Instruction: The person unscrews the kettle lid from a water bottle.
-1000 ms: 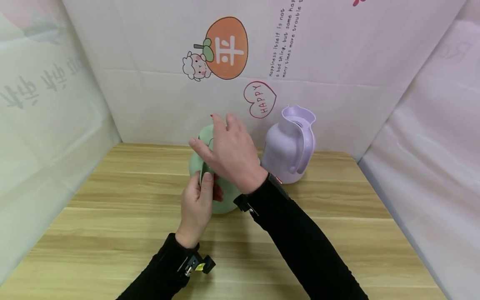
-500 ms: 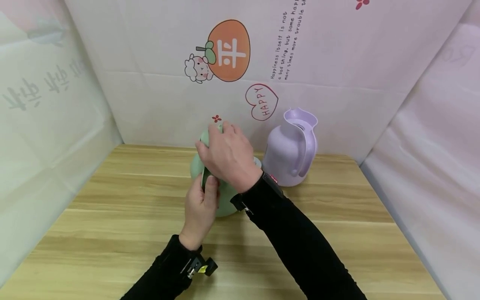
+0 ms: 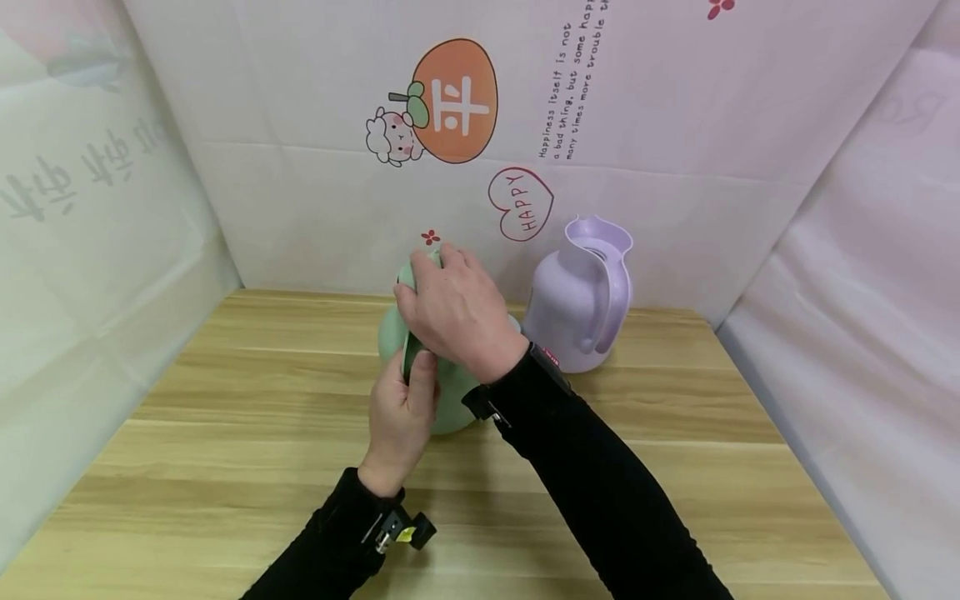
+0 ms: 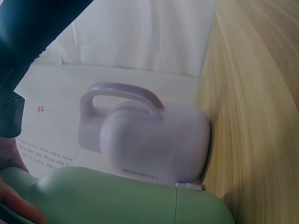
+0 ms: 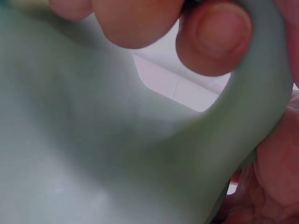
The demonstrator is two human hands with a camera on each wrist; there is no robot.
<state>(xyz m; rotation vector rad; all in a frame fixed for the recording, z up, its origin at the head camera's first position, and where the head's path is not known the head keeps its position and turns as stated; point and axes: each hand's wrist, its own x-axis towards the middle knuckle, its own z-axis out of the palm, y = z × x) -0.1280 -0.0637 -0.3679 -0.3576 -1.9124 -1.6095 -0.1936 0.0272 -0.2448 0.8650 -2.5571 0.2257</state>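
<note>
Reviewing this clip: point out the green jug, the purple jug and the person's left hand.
Green jug (image 4: pixel 112 196): left wrist view, on the side of its body.
Purple jug (image 3: pixel 566 296): head view, on its rounded body.
Left hand (image 3: pixel 397 421): head view, middle of the hand.

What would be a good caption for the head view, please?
Left hand gripping a green jug, right hand over its top, a lilac jug beside it on the table.

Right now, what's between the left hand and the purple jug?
Head view: the green jug, with the right hand across its upper part, sits between left hand and purple jug.
</note>
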